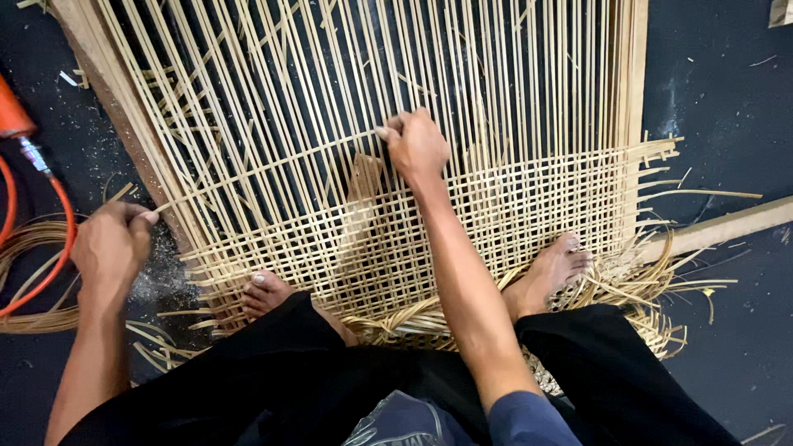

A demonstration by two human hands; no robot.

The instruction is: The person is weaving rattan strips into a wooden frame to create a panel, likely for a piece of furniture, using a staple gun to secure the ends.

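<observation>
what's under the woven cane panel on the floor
Through the gaps of the pale woven cane panel the dark floor shows. Both bare feet rest on its lower edge; what lies under the dense weave there is hidden.

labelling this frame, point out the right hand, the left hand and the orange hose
right hand [415, 144], head view, on the back of the hand pinching a cane strip.
left hand [109, 248], head view, on the back of the hand at the strip's left end.
orange hose [59, 256], head view, on its curved run beside the left hand.
</observation>
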